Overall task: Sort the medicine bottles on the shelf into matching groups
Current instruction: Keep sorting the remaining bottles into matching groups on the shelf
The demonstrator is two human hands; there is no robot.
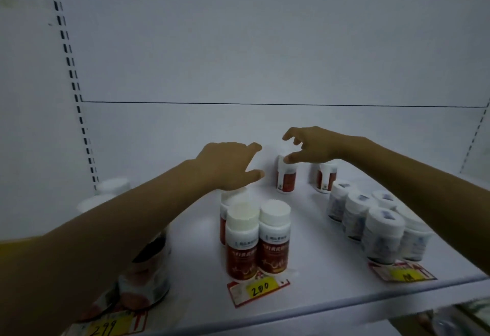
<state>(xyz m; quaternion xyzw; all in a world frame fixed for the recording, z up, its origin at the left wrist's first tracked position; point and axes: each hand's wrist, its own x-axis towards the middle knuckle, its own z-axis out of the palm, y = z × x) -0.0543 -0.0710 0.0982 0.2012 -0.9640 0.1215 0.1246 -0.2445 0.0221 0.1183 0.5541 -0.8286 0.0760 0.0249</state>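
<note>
Two red bottles (324, 177) stand toward the back edge of the shelf (326, 269), right of middle. The right hand (315, 147) hovers over the left bottle (286, 179) of the pair, fingers half-curled and well apart from the thumb, gripping nothing. The thumb tip overlaps the cap, but I cannot tell if they touch. The left hand (228, 166) hangs just beside it, fingers spread, empty. Three more red ones, the front trio (242, 242), cluster mid-front behind the 200 tag (258, 289). White bottles (381, 232) bunch near the front right corner. Jars (148, 277) sit at the front left corner under the left forearm.
</note>
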